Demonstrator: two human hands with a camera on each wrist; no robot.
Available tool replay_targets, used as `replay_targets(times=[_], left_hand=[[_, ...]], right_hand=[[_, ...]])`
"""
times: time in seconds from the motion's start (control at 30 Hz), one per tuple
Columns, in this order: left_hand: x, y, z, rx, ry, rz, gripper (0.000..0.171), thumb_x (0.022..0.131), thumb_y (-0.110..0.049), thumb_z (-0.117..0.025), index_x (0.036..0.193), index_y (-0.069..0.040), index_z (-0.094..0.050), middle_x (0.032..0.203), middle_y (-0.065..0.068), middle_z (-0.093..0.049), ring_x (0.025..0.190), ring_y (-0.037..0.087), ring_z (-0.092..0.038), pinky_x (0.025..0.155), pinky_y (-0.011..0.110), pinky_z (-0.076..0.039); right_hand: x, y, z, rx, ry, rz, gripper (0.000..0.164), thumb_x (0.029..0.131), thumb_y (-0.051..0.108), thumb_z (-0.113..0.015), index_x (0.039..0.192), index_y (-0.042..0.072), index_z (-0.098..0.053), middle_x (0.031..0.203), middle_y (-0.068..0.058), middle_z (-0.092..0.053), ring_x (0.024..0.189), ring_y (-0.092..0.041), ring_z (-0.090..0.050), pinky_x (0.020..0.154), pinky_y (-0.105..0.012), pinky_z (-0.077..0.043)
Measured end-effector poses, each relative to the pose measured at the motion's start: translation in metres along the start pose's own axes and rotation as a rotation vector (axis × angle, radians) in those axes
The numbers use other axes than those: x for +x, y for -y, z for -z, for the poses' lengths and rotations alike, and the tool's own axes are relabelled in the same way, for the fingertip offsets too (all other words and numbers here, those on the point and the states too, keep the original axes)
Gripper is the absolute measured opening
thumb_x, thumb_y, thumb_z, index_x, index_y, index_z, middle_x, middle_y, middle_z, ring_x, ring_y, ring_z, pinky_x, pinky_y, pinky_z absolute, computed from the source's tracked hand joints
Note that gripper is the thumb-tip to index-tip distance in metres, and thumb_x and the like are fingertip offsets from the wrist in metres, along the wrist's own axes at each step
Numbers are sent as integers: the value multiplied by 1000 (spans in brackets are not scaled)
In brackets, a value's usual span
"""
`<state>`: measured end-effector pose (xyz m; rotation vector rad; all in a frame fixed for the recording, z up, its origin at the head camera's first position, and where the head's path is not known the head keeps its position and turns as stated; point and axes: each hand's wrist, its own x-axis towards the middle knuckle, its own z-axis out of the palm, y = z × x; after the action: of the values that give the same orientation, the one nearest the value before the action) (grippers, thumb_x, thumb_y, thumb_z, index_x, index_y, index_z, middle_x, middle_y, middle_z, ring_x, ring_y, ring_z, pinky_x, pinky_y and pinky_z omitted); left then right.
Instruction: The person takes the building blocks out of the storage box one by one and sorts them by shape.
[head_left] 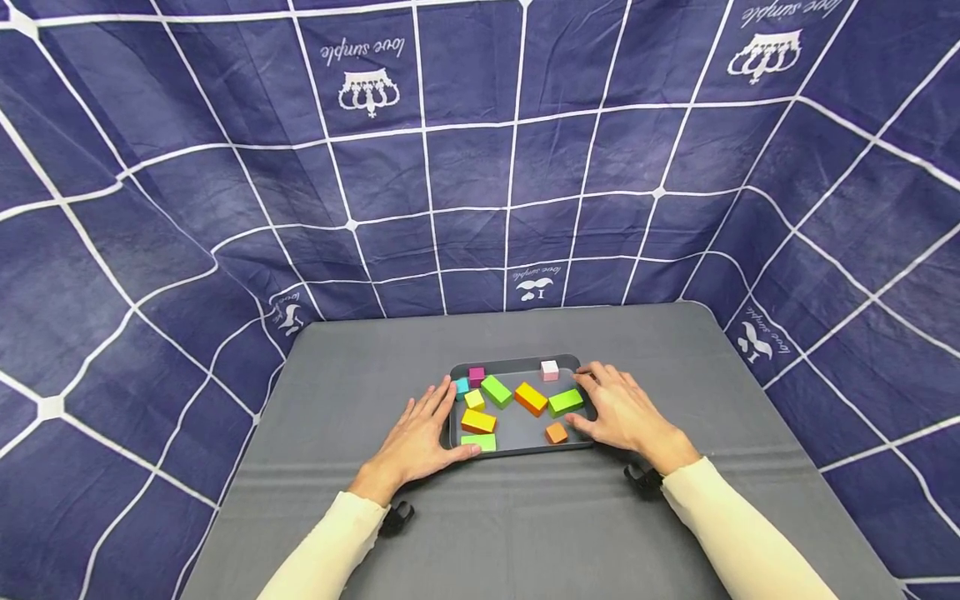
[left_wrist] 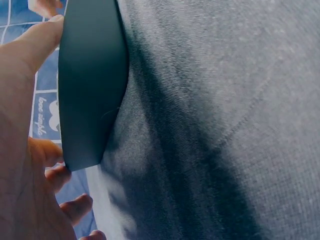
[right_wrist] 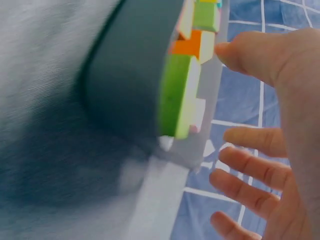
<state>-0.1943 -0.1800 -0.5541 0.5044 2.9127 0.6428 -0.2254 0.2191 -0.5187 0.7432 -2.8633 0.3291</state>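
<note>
A grey rectangular tray (head_left: 517,448) sits on the grey cloth, holding several colored blocks. My left hand (head_left: 420,433) lies along its left end, fingers fairly straight. In the left wrist view, the thumb (left_wrist: 49,34) touches the tray's rim, and some fingertips meet its corner. At the tray's right end is my right hand (head_left: 626,410), fingers spread and holding nothing. Its thumb reaches over the rim near an orange cube (head_left: 556,432) and a green block (head_left: 566,402). In the right wrist view, the fingers (right_wrist: 255,167) stand apart from the tray.
Inside the tray are also a white cube (head_left: 550,370), a magenta cube (head_left: 476,377), a cyan cube (head_left: 461,388), a yellow cube (head_left: 475,400) and several oblong blocks. Blue curtains (head_left: 480,175) with white lines border the cloth-covered table (head_left: 510,525) behind and at both sides.
</note>
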Motion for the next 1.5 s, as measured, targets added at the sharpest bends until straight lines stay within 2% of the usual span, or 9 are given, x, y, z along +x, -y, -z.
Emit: replay_targets(times=[0.17, 0.3, 0.57, 0.73, 0.93, 1.07, 1.17, 1.37, 1.5], left_hand=[[2, -1, 2, 3, 10, 3, 128, 96, -89, -73, 188, -16, -21, 199, 2, -13, 183, 39, -23, 148, 68, -20], [3, -2, 2, 1, 12, 0, 131, 95, -89, -74, 188, -14, -21, 199, 4, -13, 183, 39, -25, 147, 67, -22], [6, -3, 2, -22, 17, 7, 136, 92, -88, -78, 188, -11, -21, 199, 7, -13, 183, 37, -25, 146, 67, -25], [9, -4, 3, -42, 20, 0, 137, 91, -87, -80, 188, -10, -21, 199, 8, -12, 183, 37, -25, 146, 65, -26], [9, -4, 1, -55, 16, 16, 138, 90, -88, -82, 188, -13, -20, 200, 5, -10, 183, 34, -24, 146, 64, -27], [9, -4, 0, -56, 19, 19, 139, 89, -88, -82, 188, -14, -19, 200, 5, -10, 183, 33, -25, 146, 65, -29], [10, -5, 0, -66, 21, 24, 139, 89, -88, -82, 188, -14, -20, 200, 5, -11, 182, 36, -28, 145, 66, -30], [10, -6, 1, -79, 20, 47, 140, 87, -88, -84, 189, -16, -20, 200, 2, -10, 177, 47, -35, 140, 71, -36], [9, -6, 1, -80, 23, 50, 140, 87, -88, -84, 189, -17, -20, 200, 2, -10, 176, 48, -36, 136, 73, -41]], right_hand=[[19, 10, 6, 18, 31, 96, 71, 98, 45, -93, 156, 9, -72, 153, -10, -69, 137, -38, -68, 116, -63, -56], [34, 15, 6, 36, 88, 155, 71, 98, 40, -94, 159, 11, -71, 159, -9, -67, 137, -35, -68, 114, -60, -59], [61, 21, 2, 130, 252, 204, 73, 102, 36, -91, 167, 16, -65, 166, -8, -63, 144, -36, -66, 123, -63, -56], [72, 23, -3, 148, 307, 229, 73, 99, 30, -93, 165, 14, -67, 168, -8, -62, 148, -36, -65, 126, -65, -54], [78, 25, -10, 183, 367, 249, 65, 101, 23, -92, 161, 12, -69, 167, -9, -62, 151, -35, -63, 126, -65, -54], [76, 26, -13, 182, 375, 256, 63, 101, 18, -92, 160, 13, -70, 162, -8, -66, 148, -33, -65, 126, -63, -55], [75, 26, -15, 175, 363, 267, 62, 101, 15, -91, 159, 13, -71, 158, -8, -69, 143, -31, -68, 125, -60, -57], [76, 26, -18, 175, 343, 282, 59, 102, 10, -89, 158, 11, -72, 157, -8, -69, 143, -31, -69, 125, -60, -57], [76, 26, -20, 181, 344, 280, 57, 103, 10, -88, 158, 11, -72, 156, -8, -69, 142, -30, -70, 125, -58, -58]])
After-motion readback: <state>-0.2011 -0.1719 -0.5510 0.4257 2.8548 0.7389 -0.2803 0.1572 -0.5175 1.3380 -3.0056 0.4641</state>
